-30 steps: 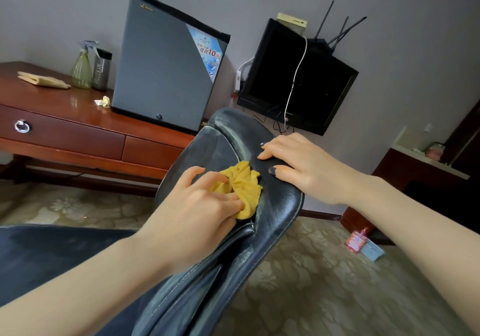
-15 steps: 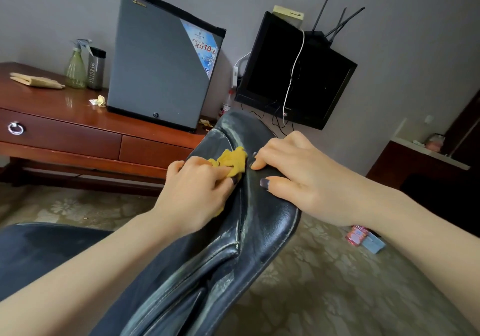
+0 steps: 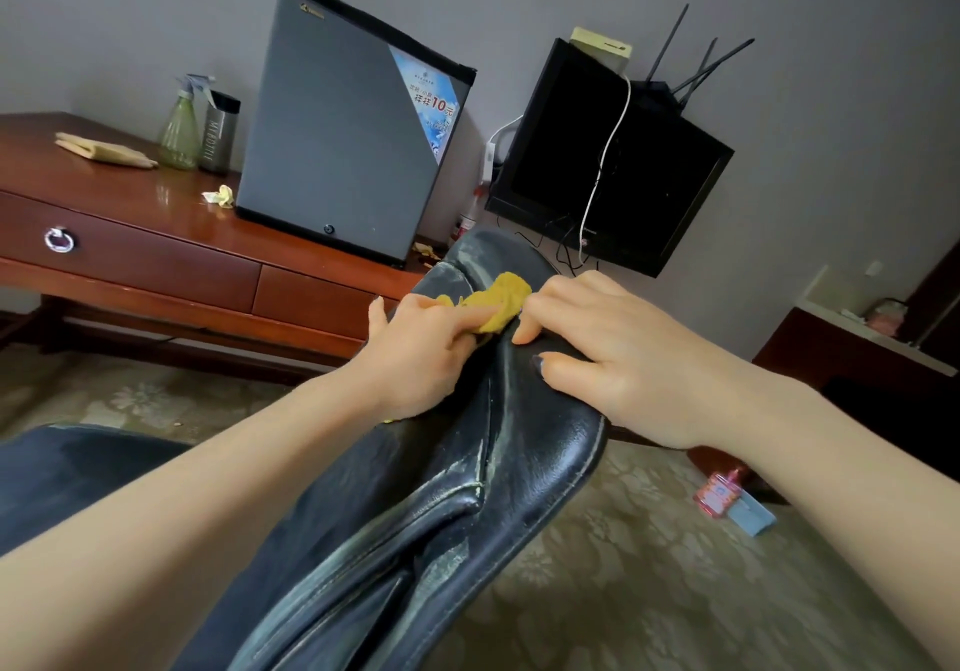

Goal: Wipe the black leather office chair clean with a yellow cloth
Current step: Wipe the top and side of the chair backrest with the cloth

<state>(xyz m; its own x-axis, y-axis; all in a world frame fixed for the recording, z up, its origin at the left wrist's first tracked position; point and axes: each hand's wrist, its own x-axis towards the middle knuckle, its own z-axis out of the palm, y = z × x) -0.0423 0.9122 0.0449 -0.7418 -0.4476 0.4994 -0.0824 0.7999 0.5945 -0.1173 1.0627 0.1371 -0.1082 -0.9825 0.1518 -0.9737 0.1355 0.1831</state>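
Up on the chair back, the left hand pinched the yellow cloth; the right hand rested flat alongside.

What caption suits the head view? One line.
Left hand presses a yellow cloth onto the black chair backrest; right hand rests beside it.

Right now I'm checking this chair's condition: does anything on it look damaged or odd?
Yes. The black leather chair looks worn or dusty: pale, scuffed patches run along its seams and top edge near the yellow cloth.
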